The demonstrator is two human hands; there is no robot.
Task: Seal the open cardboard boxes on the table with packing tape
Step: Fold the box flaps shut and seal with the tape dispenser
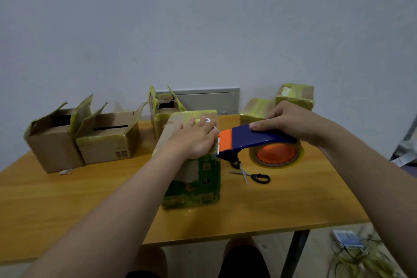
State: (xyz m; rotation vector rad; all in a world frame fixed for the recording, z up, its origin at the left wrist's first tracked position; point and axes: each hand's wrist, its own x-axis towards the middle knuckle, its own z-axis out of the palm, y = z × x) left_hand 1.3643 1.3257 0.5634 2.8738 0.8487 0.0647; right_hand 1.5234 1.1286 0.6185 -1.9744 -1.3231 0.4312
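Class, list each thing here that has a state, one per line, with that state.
Front box: flaps shut, left hand pressing.
Tape dispenser: gripped by right hand.
Far-left box: open.
Second box: open.
Back box: open.
Near-right box: taped shut.
Far-right box: taped shut.
Scissors: blades open.

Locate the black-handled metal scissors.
Head view: the scissors lie on the wooden table, right of the green-printed cardboard box, in front of the tape roll.
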